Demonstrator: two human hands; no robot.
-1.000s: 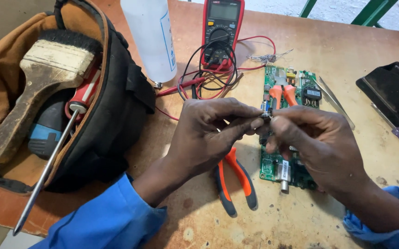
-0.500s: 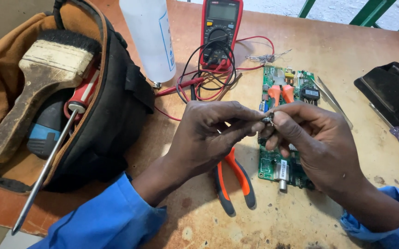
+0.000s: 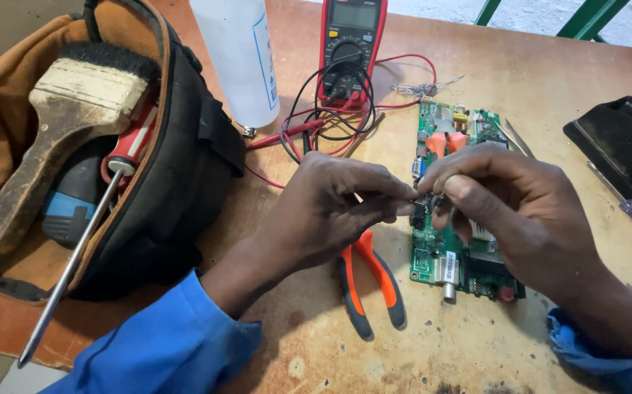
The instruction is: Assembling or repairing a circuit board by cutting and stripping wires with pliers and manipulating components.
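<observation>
My left hand (image 3: 330,211) and right hand (image 3: 509,204) meet fingertip to fingertip, both pinching 1 tiny dark part (image 3: 424,202) I can't identify, just above the green circuit board (image 3: 451,241) on the wooden table (image 3: 549,80). Orange-handled pliers (image 3: 371,281) lie under my left wrist. Farther off I see the red multimeter (image 3: 351,44), a white bottle (image 3: 236,58) and the tool bag (image 3: 177,175) holding a paintbrush (image 3: 53,131).
</observation>
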